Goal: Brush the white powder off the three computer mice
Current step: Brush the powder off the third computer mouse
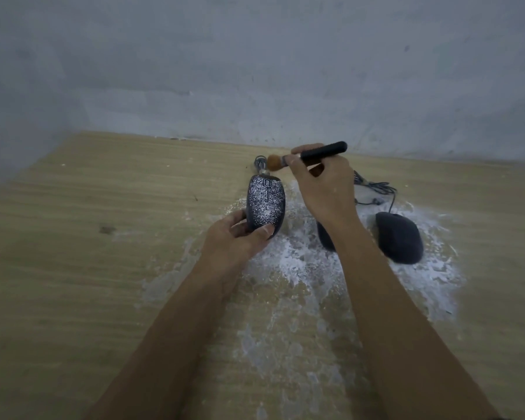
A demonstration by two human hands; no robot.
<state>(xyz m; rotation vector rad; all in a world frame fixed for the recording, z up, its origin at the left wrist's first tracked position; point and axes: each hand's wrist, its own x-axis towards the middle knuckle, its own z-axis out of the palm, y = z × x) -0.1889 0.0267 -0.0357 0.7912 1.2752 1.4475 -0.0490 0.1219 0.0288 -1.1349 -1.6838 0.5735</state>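
Middle mouse (325,238) sits mostly hidden behind right forearm (376,283)

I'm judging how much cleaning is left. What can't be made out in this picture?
Head view: the middle mouse is mostly behind the right forearm; powder on it cannot be judged.
Head view: the held mouse has its near end and underside covered by the left hand.
Head view: the brush handle's middle is wrapped by the right hand.
Head view: the cables are thin and partly behind that hand; which mouse each joins is unclear.

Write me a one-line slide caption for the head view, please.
Left hand holds a powder-speckled mouse while the right hand poises a brush near its front.
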